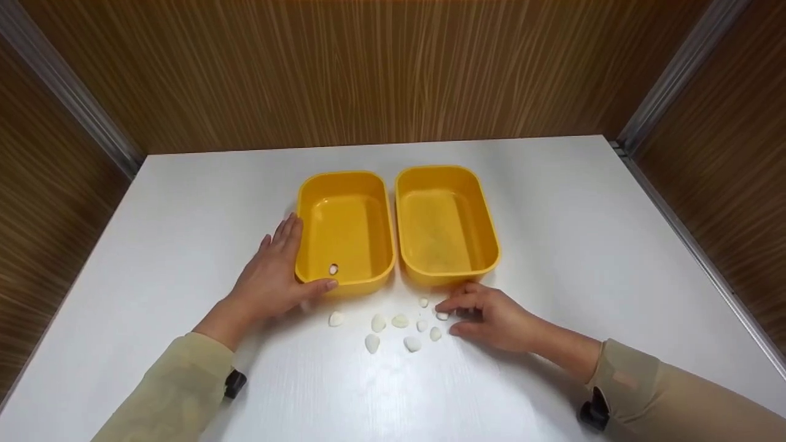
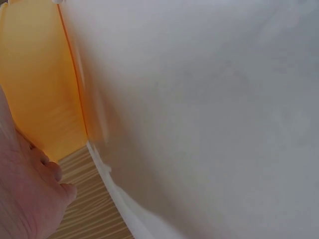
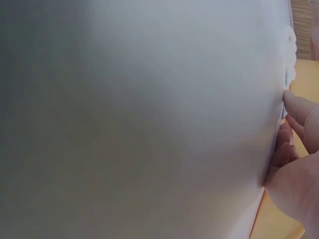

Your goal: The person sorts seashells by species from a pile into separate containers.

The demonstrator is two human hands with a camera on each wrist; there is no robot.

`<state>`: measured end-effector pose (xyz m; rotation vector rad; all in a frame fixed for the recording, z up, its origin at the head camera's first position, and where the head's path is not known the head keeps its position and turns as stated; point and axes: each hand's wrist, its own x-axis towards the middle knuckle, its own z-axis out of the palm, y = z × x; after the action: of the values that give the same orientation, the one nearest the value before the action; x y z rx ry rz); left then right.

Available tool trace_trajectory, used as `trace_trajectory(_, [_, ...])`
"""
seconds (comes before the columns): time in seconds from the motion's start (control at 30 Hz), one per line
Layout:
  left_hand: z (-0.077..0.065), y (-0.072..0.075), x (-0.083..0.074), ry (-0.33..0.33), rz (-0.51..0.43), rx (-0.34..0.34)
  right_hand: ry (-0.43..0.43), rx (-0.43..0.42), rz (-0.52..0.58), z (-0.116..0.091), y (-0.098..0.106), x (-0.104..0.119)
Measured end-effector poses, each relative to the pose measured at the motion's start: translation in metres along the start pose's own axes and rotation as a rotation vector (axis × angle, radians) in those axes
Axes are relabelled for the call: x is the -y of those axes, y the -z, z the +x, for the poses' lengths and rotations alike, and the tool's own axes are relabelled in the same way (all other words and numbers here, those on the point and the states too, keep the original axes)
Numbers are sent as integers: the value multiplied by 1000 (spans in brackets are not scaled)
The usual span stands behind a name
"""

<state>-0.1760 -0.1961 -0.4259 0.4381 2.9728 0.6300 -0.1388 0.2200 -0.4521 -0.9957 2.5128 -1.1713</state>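
Wood-grain panels (image 1: 344, 73) stand behind and to both sides of the white table (image 1: 565, 209). Two yellow trays side by side on it, narrow gap between: left tray (image 1: 351, 230) and right tray (image 1: 435, 227).

Left hand (image 1: 270, 279): flat, fingers extended along the outer left wall of the left tray, thumb reaching to its near rim; touching, not clenched. Right hand (image 1: 500, 319): just in front of the right tray, fingers loosely bent, index fingertip at a stone (image 1: 442, 316), thumb apart from the index; not closed round the stone.

Black device (image 1: 234, 383) at the left cuff, a second black device (image 1: 594, 410) at the right.

White stones (image 1: 400, 321): scattered on the table in front of the trays, between the hands, well apart from one another or nearly touching. One small dark-edged piece (image 1: 333, 269) inside the left tray, near end.
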Motion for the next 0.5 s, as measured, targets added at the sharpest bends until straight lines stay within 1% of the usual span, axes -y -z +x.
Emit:
trace_trajectory(0.27, [0, 1, 0, -12, -2, -9, 81, -33, -16, 0, -2, -2])
trace_trajectory(0.37, [0, 0, 0, -9, 1, -8, 81, -33, -11, 0, -2, -2])
trace_trajectory(0.5, [1, 0, 0, -4, -3, -5, 44, -20, 19, 0, -3, -2])
